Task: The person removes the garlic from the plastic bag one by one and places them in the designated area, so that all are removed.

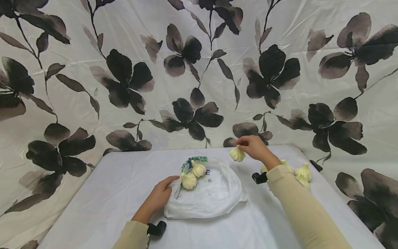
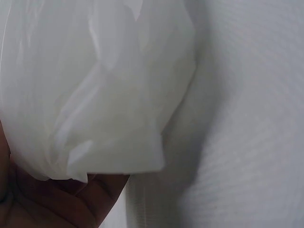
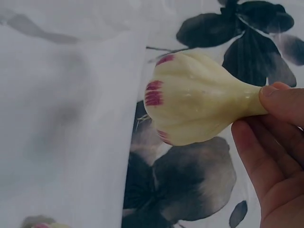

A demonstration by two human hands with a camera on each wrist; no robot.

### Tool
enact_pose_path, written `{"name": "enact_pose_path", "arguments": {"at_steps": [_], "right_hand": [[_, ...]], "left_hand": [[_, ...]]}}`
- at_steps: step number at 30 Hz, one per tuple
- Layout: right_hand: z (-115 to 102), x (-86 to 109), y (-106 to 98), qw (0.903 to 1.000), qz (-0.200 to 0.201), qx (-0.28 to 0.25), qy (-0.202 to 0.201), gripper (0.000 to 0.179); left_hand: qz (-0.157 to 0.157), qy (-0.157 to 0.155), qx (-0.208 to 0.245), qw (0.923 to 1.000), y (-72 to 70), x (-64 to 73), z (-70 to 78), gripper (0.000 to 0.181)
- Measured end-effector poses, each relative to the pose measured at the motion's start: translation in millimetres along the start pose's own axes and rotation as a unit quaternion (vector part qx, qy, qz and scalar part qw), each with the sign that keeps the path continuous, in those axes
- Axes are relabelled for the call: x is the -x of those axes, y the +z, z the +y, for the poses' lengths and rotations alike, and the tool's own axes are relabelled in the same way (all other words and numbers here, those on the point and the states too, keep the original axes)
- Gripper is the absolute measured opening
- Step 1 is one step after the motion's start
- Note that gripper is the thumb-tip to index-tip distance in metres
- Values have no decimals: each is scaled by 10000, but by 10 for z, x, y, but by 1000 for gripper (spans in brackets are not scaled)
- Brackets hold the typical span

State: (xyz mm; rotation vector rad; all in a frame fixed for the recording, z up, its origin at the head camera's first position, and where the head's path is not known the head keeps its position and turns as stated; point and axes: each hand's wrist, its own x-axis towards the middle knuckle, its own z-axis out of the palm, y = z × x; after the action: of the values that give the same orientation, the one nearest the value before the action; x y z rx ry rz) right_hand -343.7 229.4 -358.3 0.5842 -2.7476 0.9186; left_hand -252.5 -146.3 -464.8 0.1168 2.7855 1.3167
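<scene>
My right hand (image 1: 253,148) pinches a pale garlic bulb (image 1: 237,155) by its stem, off the table near the far edge. In the right wrist view, that bulb (image 3: 194,99) shows purple streaks at its root end. A white plastic bag (image 1: 211,208) lies with its mouth open on the table. Two garlic bulbs, one (image 1: 188,181) in front of another (image 1: 198,168), sit within the bag's mouth at its left side. My left hand (image 1: 160,195) grips the bag's left rim; in the left wrist view, the bag (image 2: 104,118) partly hides the fingers.
Several more garlic bulbs (image 1: 303,171) lie at the table's right side, partly hidden by my right sleeve (image 1: 298,204). A white cloth covers the table (image 1: 124,180). Behind it hangs a floral curtain (image 1: 230,76).
</scene>
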Motion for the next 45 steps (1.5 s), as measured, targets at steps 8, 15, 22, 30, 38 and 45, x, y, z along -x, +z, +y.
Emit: {"name": "enact_pose_path", "arguments": {"at_steps": [8,15,22,30,38,45], "right_hand": [[188,25,-51,9987,-105,122,487,22],[312,42,-83,9974,-98,296,655,21],[454,65,-110,9947,-128,384,950,22],[589,92,-113,9881,-246,414,1460,24],[668,116,-125,9867,-248,682,1451,23],[742,134,-112,9855,-184,826,1468,25]], "left_hand": [[1,-46,-11,10000,-7,-5,27,49],[16,-69,-25,10000,-16,-1,44,49],[20,23,-85,10000,-22,-6,37,49],[0,-37,-80,10000,-9,-8,25,49],[21,14,-85,10000,-2,9,9,49],[1,11,-132,9999,-3,17,11,49]]}}
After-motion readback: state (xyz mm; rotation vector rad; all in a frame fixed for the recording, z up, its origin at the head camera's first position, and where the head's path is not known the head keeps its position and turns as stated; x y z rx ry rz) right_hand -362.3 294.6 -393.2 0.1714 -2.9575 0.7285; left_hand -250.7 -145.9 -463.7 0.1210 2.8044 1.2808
